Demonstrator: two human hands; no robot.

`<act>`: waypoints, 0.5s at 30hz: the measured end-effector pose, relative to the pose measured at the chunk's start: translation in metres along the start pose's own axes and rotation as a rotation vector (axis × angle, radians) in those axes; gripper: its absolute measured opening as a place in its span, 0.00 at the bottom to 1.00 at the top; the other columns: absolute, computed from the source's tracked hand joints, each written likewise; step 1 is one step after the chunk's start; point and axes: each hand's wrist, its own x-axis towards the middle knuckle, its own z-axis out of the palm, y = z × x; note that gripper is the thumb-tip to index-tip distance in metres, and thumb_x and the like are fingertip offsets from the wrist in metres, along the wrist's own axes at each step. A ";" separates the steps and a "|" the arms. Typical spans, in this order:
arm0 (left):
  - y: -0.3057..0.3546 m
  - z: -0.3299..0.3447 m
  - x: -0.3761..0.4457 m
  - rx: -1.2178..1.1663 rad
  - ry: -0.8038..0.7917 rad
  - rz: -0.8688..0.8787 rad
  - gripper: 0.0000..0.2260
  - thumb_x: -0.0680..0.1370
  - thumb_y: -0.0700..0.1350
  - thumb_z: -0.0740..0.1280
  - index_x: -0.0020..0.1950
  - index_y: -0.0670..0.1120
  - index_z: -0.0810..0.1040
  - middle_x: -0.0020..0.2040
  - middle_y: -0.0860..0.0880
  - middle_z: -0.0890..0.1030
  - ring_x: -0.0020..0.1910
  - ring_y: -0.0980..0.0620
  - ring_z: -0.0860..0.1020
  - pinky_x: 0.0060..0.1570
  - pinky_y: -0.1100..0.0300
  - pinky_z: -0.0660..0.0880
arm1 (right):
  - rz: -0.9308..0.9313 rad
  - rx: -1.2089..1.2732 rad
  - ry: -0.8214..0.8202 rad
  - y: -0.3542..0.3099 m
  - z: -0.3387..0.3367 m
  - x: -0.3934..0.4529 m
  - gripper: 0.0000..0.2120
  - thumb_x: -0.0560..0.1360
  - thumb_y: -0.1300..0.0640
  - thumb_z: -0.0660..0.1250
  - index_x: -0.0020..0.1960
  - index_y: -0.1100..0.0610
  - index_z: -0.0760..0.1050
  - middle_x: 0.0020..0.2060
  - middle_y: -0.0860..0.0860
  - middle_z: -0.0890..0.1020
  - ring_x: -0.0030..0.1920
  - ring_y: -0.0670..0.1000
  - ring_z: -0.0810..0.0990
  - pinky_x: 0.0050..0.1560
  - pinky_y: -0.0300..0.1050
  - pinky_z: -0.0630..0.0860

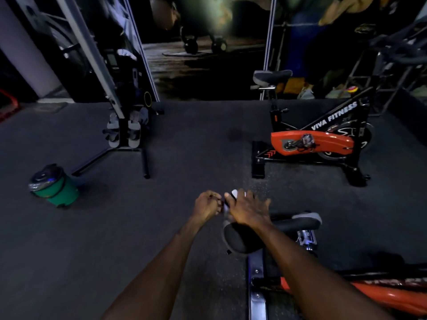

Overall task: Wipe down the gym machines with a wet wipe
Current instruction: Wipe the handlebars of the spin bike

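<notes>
Nearest the camera, both forearms extend forward over a black bike saddle (240, 239) with a grey rear edge, mounted on a post above an orange frame (388, 294) at lower right. The right hand (246, 210) is above the nose of that saddle, fingers spread forward and thumb side turned left, gripping a white wet wipe (234, 195). The wipe shows as a bright fold at the fingertips and a paler strip hanging down between the two hands. The left hand (206, 204) is just beside the right, fingers curled, pinching the wipe's left edge; the exact contact is small and partly hidden. Whether the wipe touches the saddle cannot be told.

Further out on the dark floor (189, 146), at left, stands a green bin (59, 190) with a dark lid and a plastic liner. Beyond it is a rowing-type machine (124, 125) with grey foot plates and an inclined rail rising to upper left. At right stands a second exercise bike (318, 139), black with an orange guard and white lettering on its frame, its saddle raised.

At the back, a dim wall mural (208, 42) shows kettlebells.
</notes>
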 end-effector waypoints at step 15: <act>-0.004 -0.003 0.001 0.073 -0.230 0.061 0.06 0.81 0.45 0.61 0.47 0.46 0.76 0.49 0.42 0.83 0.46 0.45 0.81 0.41 0.54 0.81 | -0.013 -0.079 0.345 -0.032 0.059 -0.065 0.35 0.80 0.36 0.42 0.80 0.53 0.54 0.80 0.52 0.56 0.79 0.59 0.53 0.71 0.73 0.51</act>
